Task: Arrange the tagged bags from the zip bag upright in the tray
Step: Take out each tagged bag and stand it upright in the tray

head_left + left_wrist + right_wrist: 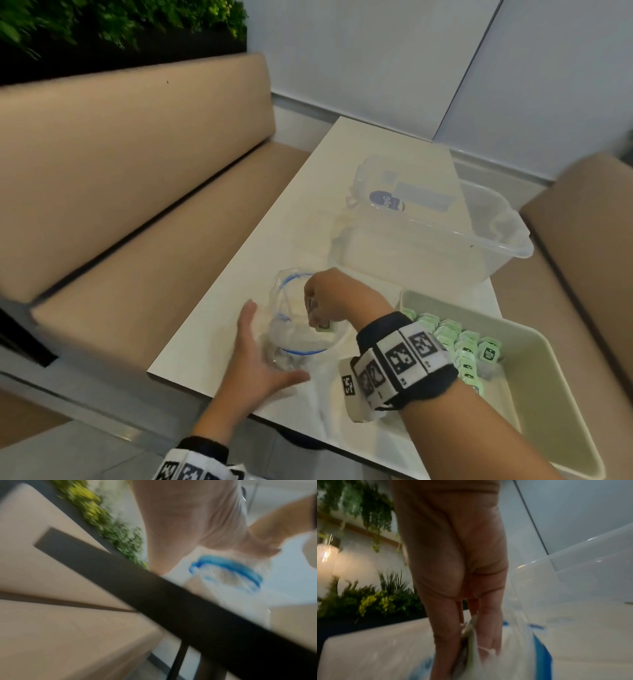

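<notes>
A clear zip bag (298, 337) with a blue zip rim lies open on the white table (342, 178). My right hand (317, 320) reaches into its mouth and pinches one small tagged bag (323, 327) by its green tag. In the right wrist view, thumb and fingers (488, 626) close on that bag (469, 635) above the blue rim (541, 655). My left hand (260, 346) lies spread against the zip bag's left side, fingers straight. The pale tray (534, 346) at the lower right holds rows of several green-tagged bags (455, 339) standing upright. The left wrist view is blurred and shows the blue rim (231, 566).
A large clear plastic tub (428, 236) stands on the table behind the tray, with its lid (394, 192) lying beyond it. Beige bench seats (137, 205) flank the table on the left and right. The table's near edge (191, 383) runs just under my left wrist.
</notes>
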`<state>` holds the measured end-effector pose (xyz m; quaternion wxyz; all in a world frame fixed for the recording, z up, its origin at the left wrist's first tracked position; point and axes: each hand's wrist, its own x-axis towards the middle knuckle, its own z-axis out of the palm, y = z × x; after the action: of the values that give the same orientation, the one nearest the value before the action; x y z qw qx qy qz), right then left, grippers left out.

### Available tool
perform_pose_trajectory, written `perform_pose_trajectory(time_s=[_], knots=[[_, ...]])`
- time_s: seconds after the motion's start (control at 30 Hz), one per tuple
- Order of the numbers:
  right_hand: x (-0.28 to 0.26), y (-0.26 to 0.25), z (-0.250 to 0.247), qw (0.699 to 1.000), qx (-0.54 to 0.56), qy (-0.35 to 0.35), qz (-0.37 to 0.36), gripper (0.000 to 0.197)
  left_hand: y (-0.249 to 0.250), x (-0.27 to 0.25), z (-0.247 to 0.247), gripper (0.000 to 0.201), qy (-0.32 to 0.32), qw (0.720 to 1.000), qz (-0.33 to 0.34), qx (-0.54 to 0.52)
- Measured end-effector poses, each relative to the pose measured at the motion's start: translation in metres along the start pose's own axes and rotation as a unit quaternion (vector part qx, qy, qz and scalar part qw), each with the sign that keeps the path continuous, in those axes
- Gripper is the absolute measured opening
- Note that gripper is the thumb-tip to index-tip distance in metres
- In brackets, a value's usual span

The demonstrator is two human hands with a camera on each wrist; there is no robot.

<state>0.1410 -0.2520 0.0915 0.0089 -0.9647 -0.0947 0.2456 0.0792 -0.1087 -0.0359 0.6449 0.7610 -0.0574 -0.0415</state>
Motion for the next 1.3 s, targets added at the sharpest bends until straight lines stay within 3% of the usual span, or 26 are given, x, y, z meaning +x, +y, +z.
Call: perform_pose_trajectory(time_s=[0.1, 0.17, 0.23, 0.37, 0.5, 0.57, 0.77, 0.97, 1.13, 1.23, 1.3], knots=[[-0.020, 0.008, -0.022, 0.992, 0.122, 0.041, -0.020, 0.026, 0.027, -0.002, -0.020, 0.086, 0.129, 0.979, 0.086, -0.131], [-0.036, 0.011, -0.034, 0.978, 0.195, 0.056, -0.052, 0.022, 0.057, -0.002, -0.024, 0.062, 0.151, 0.955, 0.087, -0.242], [-0.052, 0.013, -0.041, 0.956, 0.274, 0.046, -0.094, 0.018, 0.090, 0.000, -0.017, 0.050, 0.084, 0.937, 0.011, -0.340], [-0.074, 0.013, -0.038, 0.939, 0.313, 0.040, -0.139, 0.028, 0.131, 0.001, 0.010, 0.041, -0.097, 0.859, -0.176, -0.471], [-0.085, 0.024, -0.026, 0.946, 0.286, 0.123, -0.092, 0.046, 0.138, 0.005, 0.032, 0.045, -0.118, 0.766, -0.272, -0.570], [-0.091, 0.036, -0.021, 0.937, 0.288, 0.174, -0.089, 0.051, 0.137, 0.007, 0.041, 0.045, -0.115, 0.746, -0.292, -0.588], [-0.102, 0.057, 0.000, 0.929, 0.277, 0.222, -0.106, 0.037, 0.144, 0.010, 0.058, 0.038, -0.115, 0.731, -0.304, -0.600], [-0.106, 0.065, 0.005, 0.909, 0.305, 0.259, -0.118, 0.008, 0.138, 0.015, 0.075, 0.036, -0.106, 0.748, -0.305, -0.580], [-0.114, 0.084, 0.002, 0.825, 0.492, 0.259, -0.104, 0.016, 0.129, 0.015, 0.080, 0.035, -0.107, 0.795, -0.268, -0.534], [-0.117, 0.093, 0.001, 0.831, 0.477, 0.275, -0.086, 0.027, 0.129, 0.011, 0.084, 0.028, -0.128, 0.855, -0.217, -0.454], [-0.119, 0.096, 0.002, 0.845, 0.439, 0.292, -0.091, 0.025, 0.128, 0.008, 0.088, 0.028, -0.134, 0.889, -0.183, -0.399]])
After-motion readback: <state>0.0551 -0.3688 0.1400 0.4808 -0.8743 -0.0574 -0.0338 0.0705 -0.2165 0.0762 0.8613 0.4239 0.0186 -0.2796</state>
